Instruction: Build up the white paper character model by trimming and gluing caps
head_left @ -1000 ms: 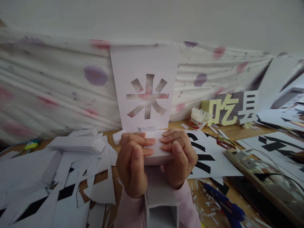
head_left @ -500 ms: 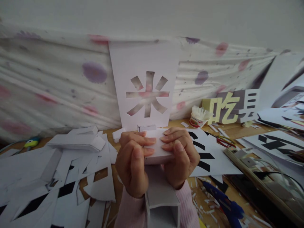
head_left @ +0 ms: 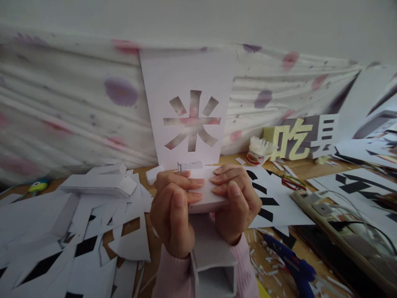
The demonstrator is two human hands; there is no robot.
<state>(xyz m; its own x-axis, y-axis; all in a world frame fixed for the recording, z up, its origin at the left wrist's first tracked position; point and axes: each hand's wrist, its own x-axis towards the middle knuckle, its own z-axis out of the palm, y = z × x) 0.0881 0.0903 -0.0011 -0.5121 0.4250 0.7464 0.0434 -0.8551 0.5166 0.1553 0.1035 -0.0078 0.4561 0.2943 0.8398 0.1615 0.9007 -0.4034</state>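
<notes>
A white foam-board letter piece (head_left: pixel 207 198) is gripped at its front part between both hands. My left hand (head_left: pixel 174 211) is closed on its left side, fingertips pressing the top face. On the right side my right hand (head_left: pixel 237 203) mirrors it, fingers curled over the top with the thumb bent. A hollow, box-like arm of white board (head_left: pixel 214 258) reaches toward me between the wrists, its near end open. Just beyond the fingers shows a small white block (head_left: pixel 190 166); whether it is joined to the piece I cannot tell.
A white board with a cut-out character (head_left: pixel 149 91) leans on the flowered curtain. Board scraps (head_left: pixel 102 215) pile up at left. At right lie a blue glue gun (head_left: pixel 290 260), a power strip (head_left: pixel 313 207), a tub of white strips (head_left: pixel 259 153) and standing letters (head_left: pixel 294 138).
Both hands keep the same hold on the white foam-board piece. The view has shifted very slightly; little else differs.
</notes>
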